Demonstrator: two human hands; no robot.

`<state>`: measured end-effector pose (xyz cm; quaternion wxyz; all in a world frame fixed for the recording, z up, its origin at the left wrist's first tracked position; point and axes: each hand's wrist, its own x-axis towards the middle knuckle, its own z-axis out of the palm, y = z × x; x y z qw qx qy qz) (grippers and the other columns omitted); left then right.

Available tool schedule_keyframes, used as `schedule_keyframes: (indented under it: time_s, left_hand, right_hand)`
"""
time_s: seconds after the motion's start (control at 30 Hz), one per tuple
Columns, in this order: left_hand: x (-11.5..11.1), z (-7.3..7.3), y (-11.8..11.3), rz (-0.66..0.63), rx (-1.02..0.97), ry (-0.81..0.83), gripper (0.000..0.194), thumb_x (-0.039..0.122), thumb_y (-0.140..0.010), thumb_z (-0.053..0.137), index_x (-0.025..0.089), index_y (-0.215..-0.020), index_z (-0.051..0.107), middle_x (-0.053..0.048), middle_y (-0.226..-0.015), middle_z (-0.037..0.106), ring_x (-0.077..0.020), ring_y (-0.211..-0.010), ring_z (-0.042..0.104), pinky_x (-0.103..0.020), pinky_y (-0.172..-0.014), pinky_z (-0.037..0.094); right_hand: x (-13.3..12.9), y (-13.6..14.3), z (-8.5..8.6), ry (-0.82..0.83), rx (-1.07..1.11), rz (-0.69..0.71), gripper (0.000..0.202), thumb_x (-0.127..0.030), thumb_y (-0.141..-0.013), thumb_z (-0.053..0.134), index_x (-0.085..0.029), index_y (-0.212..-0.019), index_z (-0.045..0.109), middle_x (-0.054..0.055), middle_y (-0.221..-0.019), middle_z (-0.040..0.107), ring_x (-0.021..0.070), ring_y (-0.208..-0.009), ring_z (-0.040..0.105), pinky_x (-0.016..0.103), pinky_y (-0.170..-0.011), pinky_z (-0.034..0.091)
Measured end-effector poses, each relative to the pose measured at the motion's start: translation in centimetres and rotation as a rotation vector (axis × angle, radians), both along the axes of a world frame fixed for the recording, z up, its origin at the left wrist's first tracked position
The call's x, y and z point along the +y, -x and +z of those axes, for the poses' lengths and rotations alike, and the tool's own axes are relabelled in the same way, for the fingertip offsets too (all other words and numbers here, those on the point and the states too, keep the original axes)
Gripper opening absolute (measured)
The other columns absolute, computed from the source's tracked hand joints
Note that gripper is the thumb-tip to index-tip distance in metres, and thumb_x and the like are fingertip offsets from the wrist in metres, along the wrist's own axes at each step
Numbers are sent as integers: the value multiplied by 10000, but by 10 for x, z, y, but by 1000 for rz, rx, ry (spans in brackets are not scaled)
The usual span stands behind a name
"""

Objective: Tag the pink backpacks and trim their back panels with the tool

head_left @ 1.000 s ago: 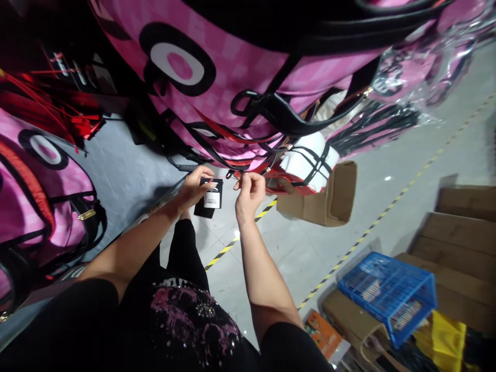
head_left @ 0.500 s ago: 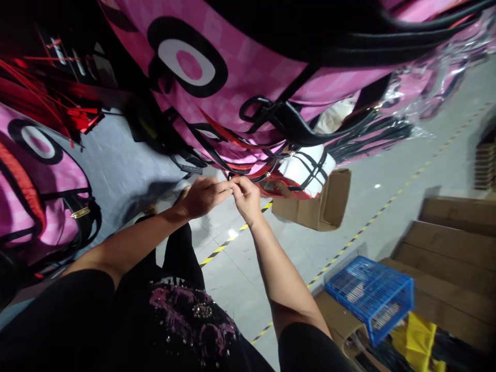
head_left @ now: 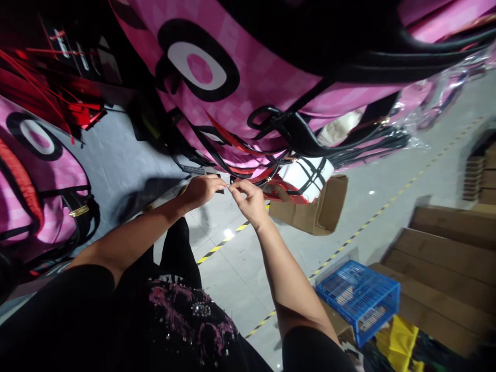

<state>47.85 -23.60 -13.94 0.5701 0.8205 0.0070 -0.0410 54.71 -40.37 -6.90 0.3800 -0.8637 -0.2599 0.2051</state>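
Observation:
My left hand and my right hand meet fingertip to fingertip below a big pink checkered bag with a black and white eye pattern. Each hand is closed in a pinch. Something thin and tiny, too small to name, shows between the fingertips. Black and red bands and cords of the bag hang just above the fingers. Close to my right hand is a white bundle crossed with black cord, on a red item. Another pink bag with a gold-coloured buckle stands at the left.
Beyond my right hand stands an open cardboard box on the tiled floor with yellow-black tape lines. Lower right are a blue plastic crate, a yellow sheet and brown cardboard. Dark machinery with red threads is at upper left.
My fingertips have drawn slightly apart, with the thin thing showing between them. The view has shifted a little, so the bag appears further right and the crate further left.

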Motion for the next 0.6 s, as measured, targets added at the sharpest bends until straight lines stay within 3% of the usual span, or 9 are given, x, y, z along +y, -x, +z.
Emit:
schedule_keyframes:
  time_s: [0.6]
  left_hand:
    - [2, 6, -2, -90, 7, -49, 305, 273, -948, 438, 213, -989, 735, -27, -961, 706, -126, -870, 648, -210, -786, 470]
  right_hand:
    - [-1, -4, -1, 87, -76, 112, 171, -266, -932, 531, -226, -792, 621, 50, -802, 673, 199, -766, 628, 323, -738, 502]
